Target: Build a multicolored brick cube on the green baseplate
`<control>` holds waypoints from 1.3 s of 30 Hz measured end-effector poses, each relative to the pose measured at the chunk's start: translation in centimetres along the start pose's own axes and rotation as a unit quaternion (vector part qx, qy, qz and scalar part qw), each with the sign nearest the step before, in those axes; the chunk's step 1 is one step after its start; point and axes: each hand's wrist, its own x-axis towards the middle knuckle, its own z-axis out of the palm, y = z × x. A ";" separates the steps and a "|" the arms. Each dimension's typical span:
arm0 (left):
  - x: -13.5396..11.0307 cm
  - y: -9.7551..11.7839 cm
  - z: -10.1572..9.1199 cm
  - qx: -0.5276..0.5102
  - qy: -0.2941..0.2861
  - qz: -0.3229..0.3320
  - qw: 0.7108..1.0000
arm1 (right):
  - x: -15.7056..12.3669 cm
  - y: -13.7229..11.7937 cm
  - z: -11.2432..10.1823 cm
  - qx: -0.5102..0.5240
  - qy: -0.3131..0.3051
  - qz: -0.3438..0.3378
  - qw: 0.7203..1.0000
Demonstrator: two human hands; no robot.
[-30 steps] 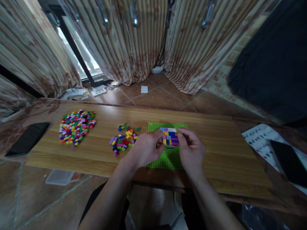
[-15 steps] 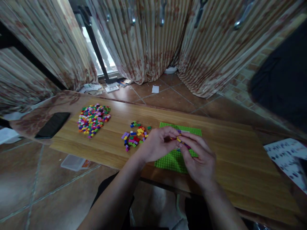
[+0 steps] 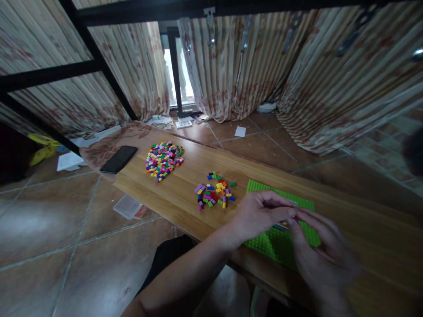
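Note:
Over a green studded baseplate (image 3: 304, 203), my left hand (image 3: 259, 213) and my right hand (image 3: 322, 246) meet at the fingertips. Both are closed in a pinch around a small toy brick (image 3: 295, 218), of which only a purplish bit shows; the fingers cover the rest. Beneath my left fingers, a few coloured bricks (image 3: 281, 226) form stripes at the plate's middle, partly hidden. Left of the plate lies a loose scatter of toy bricks (image 3: 211, 198) in many colours.
A larger heap of bricks (image 3: 163, 160) lies farther left on the wooden table (image 3: 185, 207). Beyond it rests a black flat case (image 3: 119, 159). A clear plastic box (image 3: 127, 206) is on the tiled floor below the table's front edge. Striped curtains (image 3: 224, 75) hang behind.
The view has swung left, so everything sits farther right. My hands stay together over the baseplate; the yellow brick seen earlier at my right fingertips no longer shows.

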 end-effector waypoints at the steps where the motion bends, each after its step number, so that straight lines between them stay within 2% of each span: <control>1: 0.0 0.0 0.0 0.007 -0.001 -0.005 1.000 | 0.0 0.0 0.1 0.000 -0.002 0.004 1.000; 6: -0.1 0.6 -0.9 0.068 -0.043 0.003 0.997 | -0.1 0.1 0.1 -0.033 -0.038 0.016 0.999; 9: -0.3 2.7 -3.3 0.205 -0.097 0.001 0.974 | -0.1 0.1 -0.1 -0.035 -0.049 0.017 0.998; 12: -0.9 6.1 -6.6 0.387 -0.079 -0.002 0.919 | 0.1 0.0 -0.3 -0.027 -0.016 0.025 0.999; 14: -1.5 8.1 -8.4 0.479 -0.042 -0.050 0.875 | 0.2 -0.1 -0.3 -0.019 0.002 0.037 0.999; 16: -2.1 9.2 -9.5 0.567 -0.022 -0.109 0.817 | 0.3 -0.1 -0.3 -0.011 0.008 0.049 0.999; 19: -2.5 9.1 -9.7 0.655 -0.030 -0.112 0.747 | 0.4 -0.2 -0.2 -0.005 0.008 0.053 0.999; 23: -2.3 7.8 -8.8 0.721 -0.024 -0.109 0.684 | 0.4 -0.2 -0.1 0.013 0.011 0.055 0.998; 25: -2.2 7.5 -8.5 0.741 -0.021 -0.110 0.662 | 0.4 -0.3 -0.1 0.022 0.014 0.057 0.998; 33: -2.0 7.1 -8.4 0.773 -0.014 -0.108 0.625 | 0.6 -0.4 0.1 0.030 0.002 0.085 0.996; 36: -1.9 7.2 -8.3 0.764 -0.024 -0.106 0.636 | 0.4 -0.2 0.1 0.026 -0.015 0.086 0.996; 39: -1.8 7.4 -8.0 0.739 -0.032 -0.083 0.667 | 0.2 -0.1 0.1 0.018 -0.052 0.074 0.996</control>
